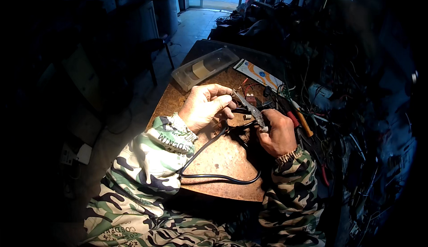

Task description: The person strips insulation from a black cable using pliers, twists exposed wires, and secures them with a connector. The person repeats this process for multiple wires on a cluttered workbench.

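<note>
your left hand (206,106) pinches the thin black rubber cable (214,157); your right hand (277,133) grips the worn grey metal pliers (249,107) above the brown wooden bench (223,157).

Both hands (243,120) on pliers (249,108) and black cable (214,175).

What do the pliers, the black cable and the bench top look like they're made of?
Pliers: likely bare steel, dull grey with worn, mottled patches.
Cable: looks rubber or soft plastic sheathed, smooth black, bending in loose loops.
Bench top: probably pressed wood board, brown and speckled, matte, with a thin edge showing at the front.
</note>
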Demonstrator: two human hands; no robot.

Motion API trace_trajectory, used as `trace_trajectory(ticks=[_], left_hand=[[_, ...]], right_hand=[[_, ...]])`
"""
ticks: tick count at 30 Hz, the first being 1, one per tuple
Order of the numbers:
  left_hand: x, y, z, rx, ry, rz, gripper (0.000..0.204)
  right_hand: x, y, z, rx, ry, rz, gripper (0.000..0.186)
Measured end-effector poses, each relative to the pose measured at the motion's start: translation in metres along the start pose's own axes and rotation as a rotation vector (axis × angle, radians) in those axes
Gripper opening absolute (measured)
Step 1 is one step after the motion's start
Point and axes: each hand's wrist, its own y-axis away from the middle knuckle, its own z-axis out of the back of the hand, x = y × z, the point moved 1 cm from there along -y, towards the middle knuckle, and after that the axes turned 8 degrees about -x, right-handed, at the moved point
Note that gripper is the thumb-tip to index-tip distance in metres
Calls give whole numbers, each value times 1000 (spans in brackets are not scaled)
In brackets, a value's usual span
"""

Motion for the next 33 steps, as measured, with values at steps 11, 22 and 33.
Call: trace_trajectory(ticks=[11,22,33], left_hand=[[2,0,-1,30,28,-9,27],[5,0,3,14,14,-41,26],[1,0,1,23,-14,-59,26]], right_hand=[[0,0,3,49,-40,-66,31],[1,-2,-1,11,-18,-26,28],[1,-1,2,32,30,-50,26]])
